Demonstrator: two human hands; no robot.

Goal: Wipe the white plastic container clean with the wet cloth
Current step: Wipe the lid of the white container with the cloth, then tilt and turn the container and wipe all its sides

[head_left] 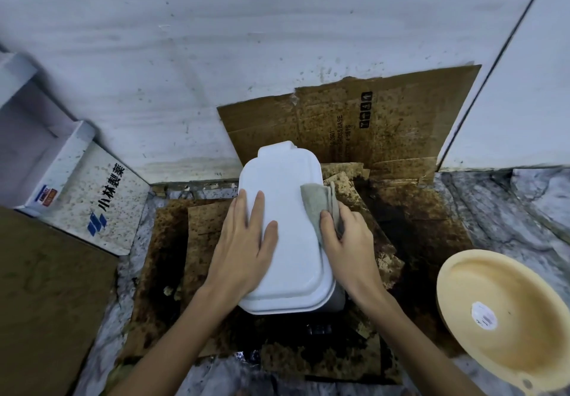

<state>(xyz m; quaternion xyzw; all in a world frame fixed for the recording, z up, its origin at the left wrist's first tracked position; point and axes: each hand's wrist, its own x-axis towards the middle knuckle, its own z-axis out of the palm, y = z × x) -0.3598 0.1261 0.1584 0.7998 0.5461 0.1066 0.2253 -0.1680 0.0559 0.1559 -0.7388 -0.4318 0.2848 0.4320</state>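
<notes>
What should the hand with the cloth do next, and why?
Probably slide the grey cloth along the right edge of the white container toward the near end. The right hand presses it at the far right side, while the left hand lies flat on the lid, steadying it.

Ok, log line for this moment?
left hand: flat on container lid | right hand: presses cloth on right edge | stage: wiping

The grey-veined marble floor [509, 210] carries stained, flattened brown cardboard sheets [410, 226] at its middle. The white plastic container [287, 241] stands on that cardboard. Right of the container a round pale-yellow plastic basin [505, 318] sits on the marble; left of it lies a speckled white printed cardboard box [101, 207].
</notes>
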